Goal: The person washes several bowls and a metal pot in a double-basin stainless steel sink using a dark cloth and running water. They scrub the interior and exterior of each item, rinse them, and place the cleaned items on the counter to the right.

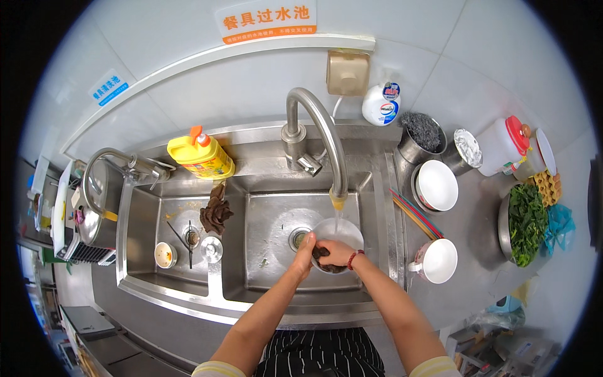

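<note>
In the right basin of a steel double sink (264, 221), my left hand (304, 254) grips the left rim of a white bowl (352, 231). My right hand (337, 253), a red beaded bracelet at its wrist, is inside the bowl and presses a dark brown cloth (332, 268) against it. Part of the cloth is hidden by the fingers. Water falls in a thin stream into the bowl from the curved steel faucet (337, 155) above. The basin's drain (298, 238) lies just left of my left hand.
Another brown cloth (215, 214) drapes over the divider near a drain stopper (211, 249). The left basin holds a small soiled bowl (165, 255) and dark chopsticks (190, 249). On the right counter are a white mug (439, 261), white bowls (437, 184), coloured chopsticks (419, 217) and leafy greens (527, 226).
</note>
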Motion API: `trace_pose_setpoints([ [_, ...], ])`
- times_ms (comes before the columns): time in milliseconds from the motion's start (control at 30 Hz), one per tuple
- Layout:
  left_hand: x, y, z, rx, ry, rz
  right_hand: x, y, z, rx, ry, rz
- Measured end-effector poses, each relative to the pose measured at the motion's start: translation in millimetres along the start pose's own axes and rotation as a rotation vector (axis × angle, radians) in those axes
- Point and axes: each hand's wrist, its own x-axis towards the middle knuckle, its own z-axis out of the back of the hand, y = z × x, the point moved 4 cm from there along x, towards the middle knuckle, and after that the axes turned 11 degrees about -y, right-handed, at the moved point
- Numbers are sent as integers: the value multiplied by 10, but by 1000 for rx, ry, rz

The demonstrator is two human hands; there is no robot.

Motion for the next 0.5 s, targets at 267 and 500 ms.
trace_pose_setpoints([
  [267, -222, -71, -225, 40, -14, 17, 42, -118, 146, -636, -664, -164],
  [500, -65, 149, 133, -62, 58, 55, 145, -55, -188, 331, -218, 16],
])
